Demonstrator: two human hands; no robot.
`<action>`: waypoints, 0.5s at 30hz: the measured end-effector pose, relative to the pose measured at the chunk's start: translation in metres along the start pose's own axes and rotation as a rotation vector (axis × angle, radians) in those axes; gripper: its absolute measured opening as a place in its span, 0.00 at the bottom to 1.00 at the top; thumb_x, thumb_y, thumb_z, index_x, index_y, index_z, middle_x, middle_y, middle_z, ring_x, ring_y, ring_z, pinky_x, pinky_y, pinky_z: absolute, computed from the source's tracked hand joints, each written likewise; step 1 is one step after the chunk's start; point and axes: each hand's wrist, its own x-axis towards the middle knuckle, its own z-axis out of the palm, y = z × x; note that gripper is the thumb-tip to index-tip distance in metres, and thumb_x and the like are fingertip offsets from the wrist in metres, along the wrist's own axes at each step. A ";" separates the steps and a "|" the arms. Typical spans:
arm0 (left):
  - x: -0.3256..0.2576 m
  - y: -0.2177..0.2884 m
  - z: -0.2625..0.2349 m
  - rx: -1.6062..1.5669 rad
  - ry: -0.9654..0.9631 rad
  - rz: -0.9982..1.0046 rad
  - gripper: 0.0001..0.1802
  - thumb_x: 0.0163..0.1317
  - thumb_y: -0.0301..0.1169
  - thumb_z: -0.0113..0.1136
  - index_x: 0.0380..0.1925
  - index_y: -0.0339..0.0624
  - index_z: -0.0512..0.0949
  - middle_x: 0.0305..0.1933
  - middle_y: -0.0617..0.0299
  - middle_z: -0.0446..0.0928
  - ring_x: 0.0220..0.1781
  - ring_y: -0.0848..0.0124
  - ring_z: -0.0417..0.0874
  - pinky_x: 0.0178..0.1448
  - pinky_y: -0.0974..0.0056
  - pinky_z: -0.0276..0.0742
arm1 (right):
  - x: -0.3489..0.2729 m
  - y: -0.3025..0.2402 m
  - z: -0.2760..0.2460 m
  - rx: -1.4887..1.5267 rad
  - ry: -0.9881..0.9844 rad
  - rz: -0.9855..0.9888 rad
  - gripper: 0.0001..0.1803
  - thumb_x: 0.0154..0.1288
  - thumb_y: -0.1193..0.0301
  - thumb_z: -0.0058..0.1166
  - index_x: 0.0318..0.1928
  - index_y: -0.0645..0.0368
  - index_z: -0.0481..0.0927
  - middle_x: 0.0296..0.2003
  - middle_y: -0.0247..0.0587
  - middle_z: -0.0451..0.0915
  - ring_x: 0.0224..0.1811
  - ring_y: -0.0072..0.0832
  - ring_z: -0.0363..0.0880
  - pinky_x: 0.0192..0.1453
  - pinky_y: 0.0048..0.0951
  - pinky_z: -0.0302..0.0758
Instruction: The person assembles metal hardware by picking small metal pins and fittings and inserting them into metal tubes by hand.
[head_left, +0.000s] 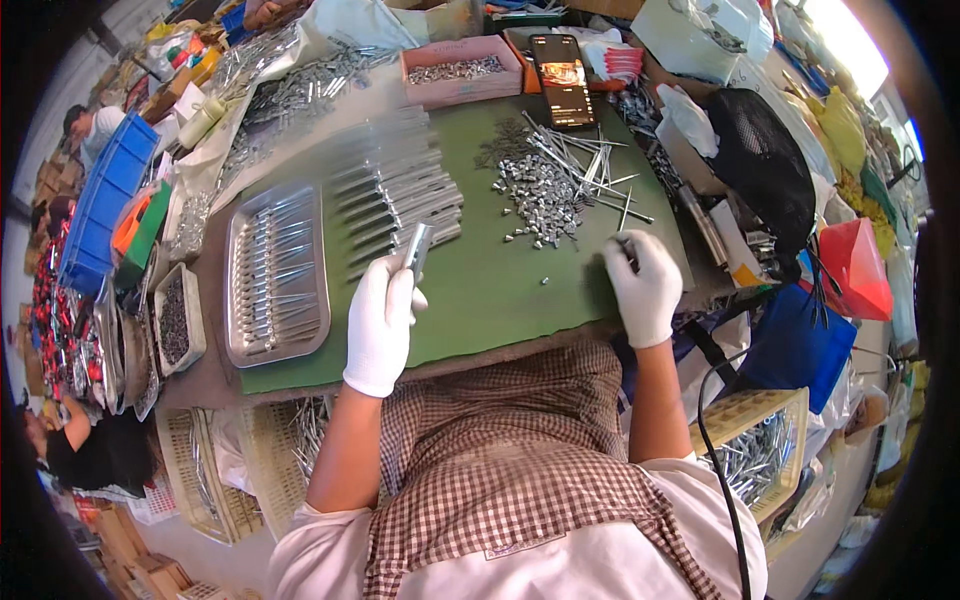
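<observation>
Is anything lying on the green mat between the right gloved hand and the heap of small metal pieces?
Nothing visible blocks it. The right hand rests on the green mat, just below the heap of small metal pieces. Only a few stray pieces and thin metal rods lie nearby. The left hand holds a metal tube apart.

The left hand (381,318), in a white glove, grips a bundle of metal tubes (417,246) upright over the green mat (480,290) — just beside the rows of flat metal pieces (400,195) and right of a steel tray (277,272). The gloved right hand (643,285) pinches a thin metal pin (628,248) near the pile of small metal caps (540,200) — long pins (585,165) lie scattered beyond it on the worktop (205,375).
</observation>
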 end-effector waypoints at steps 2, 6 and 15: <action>-0.002 0.003 0.000 -0.234 -0.031 -0.172 0.15 0.81 0.35 0.45 0.53 0.36 0.75 0.37 0.65 0.77 0.28 0.82 0.71 0.31 0.74 0.65 | -0.005 -0.020 0.001 0.085 -0.123 -0.037 0.09 0.60 0.69 0.68 0.39 0.58 0.85 0.32 0.41 0.85 0.32 0.37 0.85 0.39 0.35 0.80; -0.009 -0.016 -0.005 -0.238 -0.027 -0.071 0.16 0.82 0.36 0.43 0.56 0.36 0.75 0.37 0.66 0.77 0.26 0.83 0.68 0.28 0.76 0.59 | -0.014 -0.052 0.013 0.050 -0.297 -0.142 0.13 0.59 0.63 0.69 0.42 0.53 0.84 0.34 0.40 0.83 0.35 0.41 0.84 0.39 0.39 0.80; -0.017 -0.019 -0.007 -0.039 0.019 -0.084 0.17 0.67 0.29 0.65 0.54 0.36 0.79 0.35 0.66 0.77 0.30 0.79 0.72 0.38 0.71 0.72 | -0.006 -0.047 0.030 -0.177 -0.426 -0.181 0.08 0.61 0.69 0.65 0.42 0.50 0.83 0.35 0.40 0.80 0.34 0.44 0.82 0.38 0.42 0.78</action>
